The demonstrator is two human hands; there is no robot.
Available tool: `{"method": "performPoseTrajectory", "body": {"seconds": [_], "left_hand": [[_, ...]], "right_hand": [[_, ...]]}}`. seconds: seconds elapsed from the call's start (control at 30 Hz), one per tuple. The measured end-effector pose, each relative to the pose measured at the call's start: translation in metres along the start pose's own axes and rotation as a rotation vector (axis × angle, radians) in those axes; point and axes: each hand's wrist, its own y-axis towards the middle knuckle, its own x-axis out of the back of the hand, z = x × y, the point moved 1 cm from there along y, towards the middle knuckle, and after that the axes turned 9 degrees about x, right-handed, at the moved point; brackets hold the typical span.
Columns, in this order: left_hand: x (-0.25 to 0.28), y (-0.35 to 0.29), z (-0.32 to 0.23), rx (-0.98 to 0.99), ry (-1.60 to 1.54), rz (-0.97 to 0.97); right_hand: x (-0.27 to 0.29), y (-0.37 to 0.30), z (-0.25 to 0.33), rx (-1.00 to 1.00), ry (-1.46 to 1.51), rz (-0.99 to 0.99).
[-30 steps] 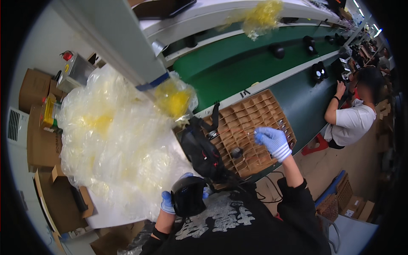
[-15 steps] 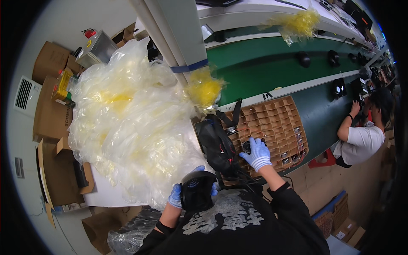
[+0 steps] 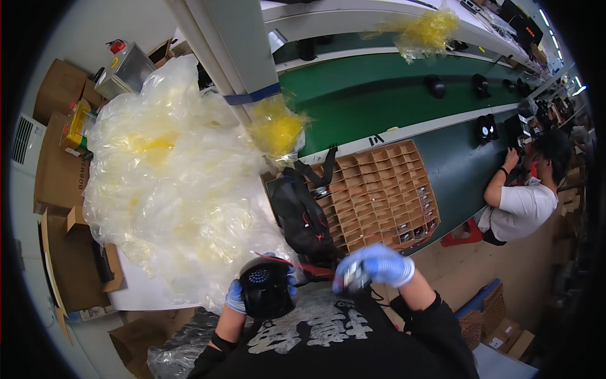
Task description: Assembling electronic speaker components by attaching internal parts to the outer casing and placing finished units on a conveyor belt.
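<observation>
My left hand (image 3: 235, 297), in a blue glove, is wrapped round a black rounded housing (image 3: 266, 295) with a patch of small holes, close to my chest. My right hand (image 3: 384, 268), gloved in blue and white, is blurred by motion. Its fingers are closed on a small round metal part (image 3: 355, 278) with a red wire (image 3: 300, 266) trailing toward the housing. Beyond both hands lies a brown cardboard divider tray (image 3: 372, 211) with many cells; some hold metal parts and red wires. A black bag (image 3: 302, 218) rests along the tray's left side.
A large heap of clear plastic bags (image 3: 170, 183) covers the white table to the left. A pillar (image 3: 233, 50) stands ahead, with yellow film (image 3: 274, 129) at it. The green conveyor (image 3: 360, 95) carries dark housings. A co-worker (image 3: 521, 196) sits at the right.
My right hand has come from the divider tray toward my chest, bringing out the round metal part with its wire. My left hand still holds the housing. The view has shifted slightly.
</observation>
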Motion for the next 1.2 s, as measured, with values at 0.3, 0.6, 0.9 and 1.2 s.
{"method": "performPoseTrajectory", "body": {"seconds": [0.3,0.6,0.9,1.2], "left_hand": [[0.000,-0.002,-0.003,0.011,0.035,-0.026],[0.007,0.020,0.010,0.102,-0.151,0.115],[-0.015,0.025,0.011,-0.029,-0.218,0.063],[0.021,0.023,0.046,-0.010,-0.231,0.056]], "right_hand": [[-0.071,0.012,-0.010,-0.007,-0.820,-0.006],[-0.041,-0.012,0.007,-0.097,-0.460,0.373],[-0.084,0.055,0.036,0.218,-1.144,0.009],[-0.097,0.077,0.022,0.271,-1.494,0.224]]}}
